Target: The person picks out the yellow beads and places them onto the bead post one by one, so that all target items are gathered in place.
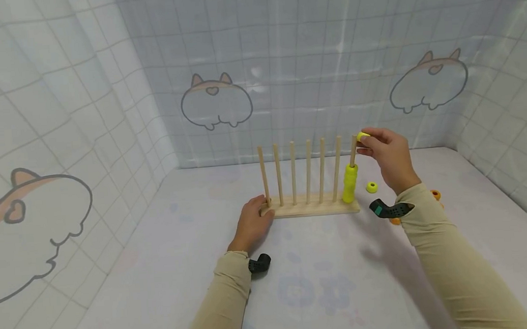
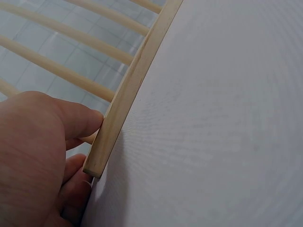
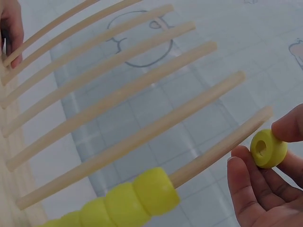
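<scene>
A wooden rack (image 1: 310,209) with a row of upright pegs stands on the table. Its rightmost peg (image 3: 222,147) carries a stack of yellow beads (image 1: 349,183) on the lower part. My right hand (image 1: 389,155) pinches one yellow bead (image 3: 268,149) beside the top of that peg; the bead's hole faces the peg side in the right wrist view. My left hand (image 1: 252,223) grips the left end of the rack's base (image 2: 113,118), thumb on the front edge and fingers behind. The other pegs are bare.
One loose yellow bead (image 1: 372,187) lies on the table right of the rack. Several orange beads (image 1: 436,194) lie farther right, partly hidden by the right forearm. A tile-patterned curtain (image 1: 311,54) rises behind the table and along both sides.
</scene>
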The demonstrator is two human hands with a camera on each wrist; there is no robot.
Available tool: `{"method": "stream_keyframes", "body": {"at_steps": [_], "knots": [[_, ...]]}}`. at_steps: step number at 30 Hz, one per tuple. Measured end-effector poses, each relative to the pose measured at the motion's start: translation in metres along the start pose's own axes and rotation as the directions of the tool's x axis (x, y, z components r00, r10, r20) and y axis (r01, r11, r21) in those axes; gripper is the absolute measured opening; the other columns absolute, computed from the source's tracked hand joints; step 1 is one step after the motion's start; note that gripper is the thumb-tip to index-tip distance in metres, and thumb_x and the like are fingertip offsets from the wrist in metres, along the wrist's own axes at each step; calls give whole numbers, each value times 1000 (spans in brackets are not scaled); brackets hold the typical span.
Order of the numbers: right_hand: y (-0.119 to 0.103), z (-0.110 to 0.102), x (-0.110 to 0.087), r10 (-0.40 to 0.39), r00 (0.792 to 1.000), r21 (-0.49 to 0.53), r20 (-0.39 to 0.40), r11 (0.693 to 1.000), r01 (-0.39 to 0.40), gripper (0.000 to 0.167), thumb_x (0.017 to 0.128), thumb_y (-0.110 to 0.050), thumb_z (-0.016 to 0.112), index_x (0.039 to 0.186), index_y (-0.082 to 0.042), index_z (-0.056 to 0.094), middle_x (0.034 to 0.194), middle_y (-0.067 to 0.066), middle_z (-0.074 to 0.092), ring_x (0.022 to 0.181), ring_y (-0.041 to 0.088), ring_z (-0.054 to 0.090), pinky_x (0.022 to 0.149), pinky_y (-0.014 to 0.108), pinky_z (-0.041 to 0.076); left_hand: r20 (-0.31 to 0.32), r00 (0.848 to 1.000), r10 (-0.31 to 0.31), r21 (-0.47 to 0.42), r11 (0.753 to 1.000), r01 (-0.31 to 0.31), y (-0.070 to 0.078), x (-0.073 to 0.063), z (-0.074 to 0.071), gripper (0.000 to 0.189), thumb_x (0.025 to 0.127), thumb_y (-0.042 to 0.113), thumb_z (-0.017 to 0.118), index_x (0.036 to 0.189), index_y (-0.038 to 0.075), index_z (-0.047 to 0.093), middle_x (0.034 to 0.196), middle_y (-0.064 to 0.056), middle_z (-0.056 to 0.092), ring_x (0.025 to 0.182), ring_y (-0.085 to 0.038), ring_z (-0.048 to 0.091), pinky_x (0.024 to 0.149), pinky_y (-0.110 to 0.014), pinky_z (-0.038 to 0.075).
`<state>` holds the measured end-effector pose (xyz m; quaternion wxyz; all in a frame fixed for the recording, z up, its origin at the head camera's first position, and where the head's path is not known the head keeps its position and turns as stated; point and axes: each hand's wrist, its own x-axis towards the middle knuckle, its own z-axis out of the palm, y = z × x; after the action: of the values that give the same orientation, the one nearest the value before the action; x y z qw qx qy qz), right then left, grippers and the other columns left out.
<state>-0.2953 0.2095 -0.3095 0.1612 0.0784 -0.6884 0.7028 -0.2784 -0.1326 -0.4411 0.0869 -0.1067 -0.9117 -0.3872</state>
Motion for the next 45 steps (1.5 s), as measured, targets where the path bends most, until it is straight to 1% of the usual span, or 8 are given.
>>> {"method": "stream_keyframes", "body": {"at_steps": [13,20,24,26,31,34,38,45], "knots": [[-11,6,3,-17,999,108,-35,994,20,35,96,-16,70,124,3,62,116,13,62,103,23,66,86,26,57,1,1000,-3,22,1000,3,-2,1,2,48,97,22,63,139,-1,57,149,-17,48,140,-36,39,117,-47,30],[-16,10,4,-67,997,103,-30,992,70,32,95,-14,70,121,3,65,116,17,65,100,22,69,85,27,57,-4,1000,4,10,1000,-4,-2,1,0,47,97,20,63,138,-2,58,148,-18,49,139,-36,40,116,-47,31],[-18,9,4,-91,996,42,-6,995,91,33,96,-15,69,124,1,65,116,16,65,102,23,68,85,26,57,-8,1000,9,5,1000,-9,-2,2,1,48,96,19,64,138,-3,58,147,-18,50,139,-37,41,115,-48,32],[-18,9,3,-103,995,-23,9,994,103,34,96,-16,68,126,0,64,117,14,65,103,22,68,86,25,56,-12,1000,13,5,1000,-13,-3,2,1,48,96,19,64,138,-3,58,147,-19,50,138,-37,42,115,-48,33],[-18,8,2,-127,991,-180,42,975,132,38,98,-20,66,132,-5,62,118,11,67,104,17,66,88,24,55,-10,1000,11,8,1000,-11,-3,2,2,48,96,19,64,138,-2,58,147,-18,50,138,-37,42,115,-48,33],[-19,9,1,-137,989,-233,55,962,146,39,98,-21,66,134,-6,62,120,11,66,105,16,65,92,25,53,-14,1000,17,4,1000,-17,-3,3,1,48,96,19,64,138,-3,57,147,-19,50,138,-37,42,115,-48,32],[-19,10,1,-145,987,-274,70,949,159,41,98,-22,66,135,-6,62,123,11,65,105,15,64,94,25,52,-20,1000,24,6,1000,-23,-2,3,1,47,95,18,64,137,-3,59,146,-20,51,138,-38,42,115,-48,32],[-17,8,-1,-124,990,-281,73,949,140,41,98,-23,66,134,-5,61,122,11,66,103,16,64,92,25,52,-22,999,26,-6,1000,-26,-2,1,1,45,95,17,64,135,-3,60,145,-20,51,137,-38,42,115,-48,33]]}}
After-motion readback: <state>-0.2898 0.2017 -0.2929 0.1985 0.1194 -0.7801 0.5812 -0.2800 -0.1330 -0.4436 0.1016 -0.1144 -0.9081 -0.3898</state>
